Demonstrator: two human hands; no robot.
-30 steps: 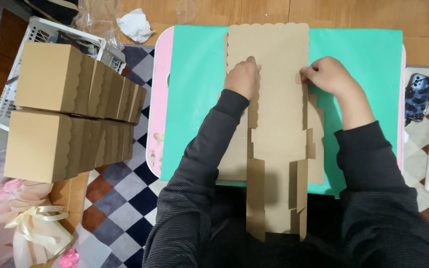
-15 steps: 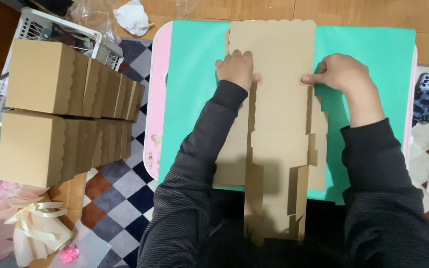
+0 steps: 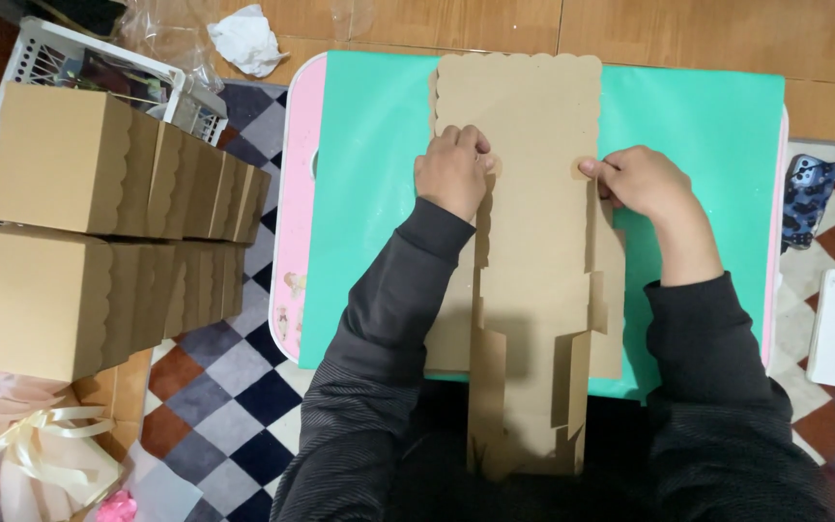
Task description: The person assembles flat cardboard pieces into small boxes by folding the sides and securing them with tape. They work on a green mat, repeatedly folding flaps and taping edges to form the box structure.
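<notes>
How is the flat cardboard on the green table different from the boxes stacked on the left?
The flat cardboard lies unfolded as one long sheet; the boxes are folded into cube shapes. The cardboard rests on the green table, pressed by the left hand and right hand; the boxes stand in two rows beside it, untouched. The cardboard is single; the boxes are many. Both are plain brown with scalloped edges.

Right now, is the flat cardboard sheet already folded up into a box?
No, the cardboard sheet lies flat on the green table, with the left hand and right hand pressing its side edges.
</notes>
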